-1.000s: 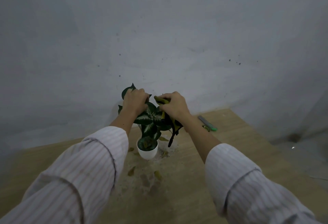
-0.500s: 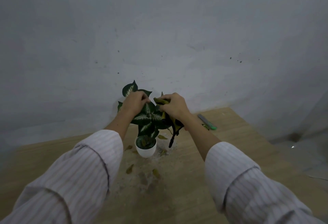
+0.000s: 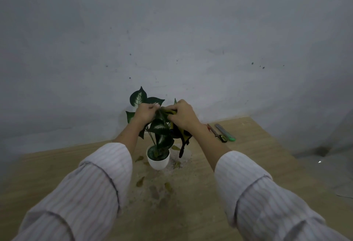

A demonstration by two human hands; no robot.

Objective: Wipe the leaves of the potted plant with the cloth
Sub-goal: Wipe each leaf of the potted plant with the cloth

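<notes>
Since 0.5 s ago, your hands closed together above the potted plant [image 3: 158,141]. Your right hand [image 3: 182,114] gripped the cloth [image 3: 181,135] against a leaf your left hand [image 3: 144,111] pinched, both arms outstretched.

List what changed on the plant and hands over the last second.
The left hand and right hand closed in until they nearly touch, the dark yellow-edged cloth now pressed on the leaf between them. The top leaves show more. Both grips, the white round pot and the green-tipped cutter stayed as they were.
</notes>
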